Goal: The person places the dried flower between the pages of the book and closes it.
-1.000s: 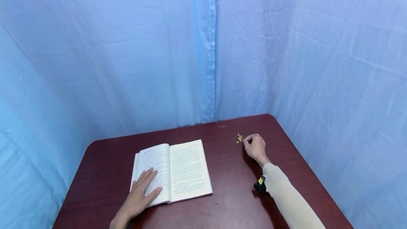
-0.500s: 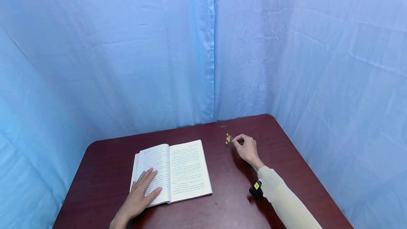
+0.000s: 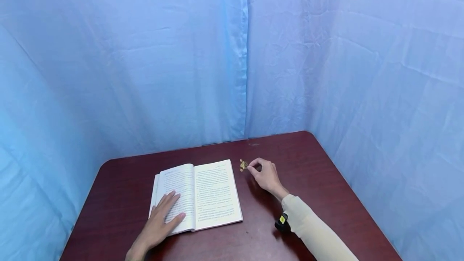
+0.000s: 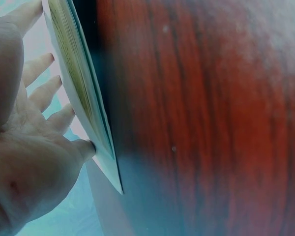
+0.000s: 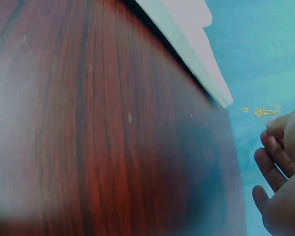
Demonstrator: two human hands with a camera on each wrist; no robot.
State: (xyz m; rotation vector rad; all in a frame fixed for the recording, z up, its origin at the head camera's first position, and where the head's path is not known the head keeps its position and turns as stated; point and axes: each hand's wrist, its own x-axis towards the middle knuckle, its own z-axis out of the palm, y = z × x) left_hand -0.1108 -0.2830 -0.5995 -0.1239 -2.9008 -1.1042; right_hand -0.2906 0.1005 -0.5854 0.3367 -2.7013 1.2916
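Observation:
An open book point(image 3: 216, 194) with printed pages lies on the dark red table. My left hand point(image 3: 156, 221) rests on its left page with the fingers stretched out; in the left wrist view the hand point(image 4: 32, 128) lies along the book's edge point(image 4: 86, 83). Between thumb and forefinger, my right hand point(image 3: 267, 177) pinches a small, thin, gold-coloured piece point(image 3: 243, 165) with several lobes. That piece is just right of the book's upper right corner. The right wrist view has the gold piece point(image 5: 265, 112) beyond the fingertips, the other fingers loosely bent.
The wood-grain table point(image 3: 311, 172) has rounded far corners. Pale blue curtains point(image 3: 163, 59) hang behind it and along both sides. A small black device with a yellow mark point(image 3: 282, 220) sits on the right wrist, at the light sleeve point(image 3: 315, 228).
My right hand has moved left across the table with the gold-coloured piece, coming close to the book's right edge. The left hand and the book have stayed in place.

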